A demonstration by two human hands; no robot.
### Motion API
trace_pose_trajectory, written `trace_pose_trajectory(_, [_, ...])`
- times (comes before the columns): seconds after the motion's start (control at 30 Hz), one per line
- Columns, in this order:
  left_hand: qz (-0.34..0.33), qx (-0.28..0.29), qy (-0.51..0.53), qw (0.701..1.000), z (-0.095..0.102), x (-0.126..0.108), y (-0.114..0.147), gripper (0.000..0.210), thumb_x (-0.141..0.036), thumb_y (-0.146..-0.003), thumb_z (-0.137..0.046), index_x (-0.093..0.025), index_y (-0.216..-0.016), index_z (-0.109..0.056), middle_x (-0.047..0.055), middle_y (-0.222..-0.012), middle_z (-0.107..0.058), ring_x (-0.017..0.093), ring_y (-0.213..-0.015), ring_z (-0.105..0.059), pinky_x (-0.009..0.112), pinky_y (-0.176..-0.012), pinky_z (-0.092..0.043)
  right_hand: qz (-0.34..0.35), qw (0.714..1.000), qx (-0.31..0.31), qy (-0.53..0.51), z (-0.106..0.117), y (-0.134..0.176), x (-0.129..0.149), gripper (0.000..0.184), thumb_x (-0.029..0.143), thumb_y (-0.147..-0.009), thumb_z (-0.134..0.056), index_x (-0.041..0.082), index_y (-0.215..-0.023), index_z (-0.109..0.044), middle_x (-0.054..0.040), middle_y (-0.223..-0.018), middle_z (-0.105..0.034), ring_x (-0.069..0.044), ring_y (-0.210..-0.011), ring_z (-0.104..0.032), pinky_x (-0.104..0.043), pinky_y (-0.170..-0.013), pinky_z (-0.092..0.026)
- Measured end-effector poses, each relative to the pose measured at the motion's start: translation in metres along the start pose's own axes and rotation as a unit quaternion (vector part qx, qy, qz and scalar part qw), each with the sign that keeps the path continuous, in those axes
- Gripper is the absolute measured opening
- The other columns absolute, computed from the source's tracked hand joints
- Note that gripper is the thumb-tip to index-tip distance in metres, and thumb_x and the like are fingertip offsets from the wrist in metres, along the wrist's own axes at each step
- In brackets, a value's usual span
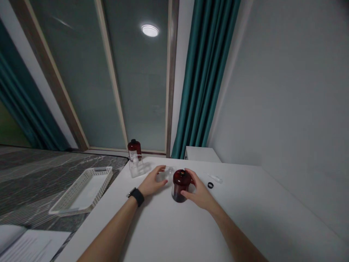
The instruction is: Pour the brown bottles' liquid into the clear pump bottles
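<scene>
A dark red, see-through bottle (181, 187) stands upright on the white table, with a rounded shoulder and no cap visible on its top. My right hand (198, 190) grips it from the right, the thumb on its front and the fingers round the far side. To the left, my left hand (155, 181) is open, its thumb and fingers curved and apart. Just beyond its fingertips is a small clear object (169, 172), too faint to name. Right of my right hand lie a black ring (210, 185) and a clear, slim piece (216, 178).
At the table's back left stands another dark red bottle (134, 146) with a black cap, behind a clear container (136, 168). A white perforated basket (94, 198) and an open book (35, 245) lie left of the table. A white cabinet (203, 154) stands behind it.
</scene>
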State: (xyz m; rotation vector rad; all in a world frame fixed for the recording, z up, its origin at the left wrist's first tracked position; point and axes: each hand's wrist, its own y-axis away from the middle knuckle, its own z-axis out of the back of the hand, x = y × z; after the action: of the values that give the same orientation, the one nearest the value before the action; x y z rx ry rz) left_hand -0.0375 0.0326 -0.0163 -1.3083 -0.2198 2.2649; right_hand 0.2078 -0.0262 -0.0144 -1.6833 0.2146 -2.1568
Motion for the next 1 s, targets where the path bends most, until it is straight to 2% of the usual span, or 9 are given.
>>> trace_pose_trajectory(0.1, [0.015,0.046,-0.011,0.999,0.016,0.004,0.001,0.065,-0.028,-0.075,-0.068,-0.017,-0.134,-0.046,0.014,-0.127,-0.061,0.028,-0.115,-0.060,0.047,-0.102,-0.047,0.010,1.000,-0.010,0.018,0.008,-0.001,-0.003,0.078,0.014,-0.070,-0.074,0.027,-0.140,-0.041,-0.0094,-0.144,-0.050,-0.027,-0.130,-0.050,-0.049,-0.111,-0.038])
trace_pose_trajectory(0.23, [0.015,0.079,-0.017,0.997,0.027,0.007,0.003,0.061,-0.028,-0.075,-0.066,-0.019,-0.132,-0.046,0.013,-0.132,-0.058,0.028,-0.117,-0.059,0.047,-0.103,-0.047,0.016,0.999,-0.025,0.036,0.021,-0.004,-0.008,0.075,0.017,-0.073,-0.073,0.028,-0.140,-0.041,-0.0084,-0.144,-0.050,-0.026,-0.129,-0.051,-0.049,-0.109,-0.040])
trace_pose_trajectory(0.4, [0.011,0.098,-0.019,0.995,0.027,0.002,0.004,0.062,-0.025,-0.074,-0.065,-0.019,-0.132,-0.045,0.013,-0.133,-0.056,0.028,-0.120,-0.056,0.046,-0.104,-0.045,0.013,0.998,-0.039,0.048,0.033,-0.006,-0.015,0.076,0.017,-0.073,-0.073,0.029,-0.141,-0.041,-0.0085,-0.144,-0.050,-0.026,-0.128,-0.052,-0.050,-0.107,-0.042])
trace_pose_trajectory(0.57, [0.006,0.117,-0.022,0.993,0.025,-0.006,0.005,0.062,-0.022,-0.074,-0.062,-0.020,-0.133,-0.043,0.012,-0.136,-0.053,0.027,-0.120,-0.055,0.045,-0.104,-0.044,0.006,0.997,-0.054,0.051,0.034,-0.006,-0.019,0.076,0.019,-0.073,-0.073,0.029,-0.141,-0.041,-0.0092,-0.146,-0.049,-0.027,-0.129,-0.052,-0.050,-0.105,-0.044])
trace_pose_trajectory(0.77, [0.009,0.114,-0.029,0.993,0.019,-0.008,0.006,0.062,-0.023,-0.073,-0.064,-0.019,-0.131,-0.044,0.012,-0.131,-0.053,0.027,-0.117,-0.056,0.045,-0.102,-0.045,0.004,0.997,-0.024,0.077,0.044,-0.006,-0.012,0.080,0.022,-0.073,-0.074,0.029,-0.144,-0.039,-0.0093,-0.148,-0.048,-0.026,-0.130,-0.051,-0.048,-0.104,-0.046])
trace_pose_trajectory(0.8, [0.015,0.113,-0.030,0.993,0.018,-0.009,0.006,0.062,-0.025,-0.073,-0.065,-0.019,-0.131,-0.044,0.012,-0.131,-0.053,0.027,-0.116,-0.056,0.045,-0.102,-0.045,0.006,0.996,-0.017,0.090,0.050,-0.005,-0.010,0.077,0.023,-0.074,-0.073,0.030,-0.143,-0.041,-0.0087,-0.147,-0.049,-0.026,-0.130,-0.051,-0.046,-0.103,-0.047])
trace_pose_trajectory(0.87, [0.028,0.109,-0.031,0.993,0.016,-0.010,0.007,0.062,-0.030,-0.074,-0.068,-0.018,-0.130,-0.045,0.013,-0.129,-0.054,0.028,-0.115,-0.056,0.045,-0.102,-0.045,0.012,0.993,-0.016,0.114,0.065,-0.002,-0.008,0.059,0.028,-0.082,-0.066,0.029,-0.138,-0.048,-0.0083,-0.138,-0.058,-0.023,-0.121,-0.058,-0.041,-0.096,-0.052])
trace_pose_trajectory(0.93, [0.033,0.104,-0.030,0.994,0.015,-0.011,0.006,0.060,-0.033,-0.074,-0.069,-0.018,-0.128,-0.046,0.013,-0.126,-0.056,0.028,-0.115,-0.056,0.046,-0.102,-0.045,0.002,0.987,-0.057,0.149,0.083,0.002,-0.010,0.038,0.031,-0.090,-0.053,0.026,-0.127,-0.058,-0.0078,-0.117,-0.071,-0.020,-0.097,-0.069,-0.036,-0.083,-0.056])
trace_pose_trajectory(1.0, [0.031,0.100,-0.027,0.994,0.015,-0.012,0.006,0.057,-0.033,-0.074,-0.069,-0.018,-0.125,-0.048,0.012,-0.123,-0.058,0.029,-0.116,-0.056,0.046,-0.102,-0.045,-0.005,0.979,-0.106,0.176,0.102,0.006,-0.018,0.032,0.032,-0.092,-0.047,0.022,-0.118,-0.062,-0.0089,-0.103,-0.072,-0.020,-0.085,-0.069,-0.035,-0.077,-0.056])
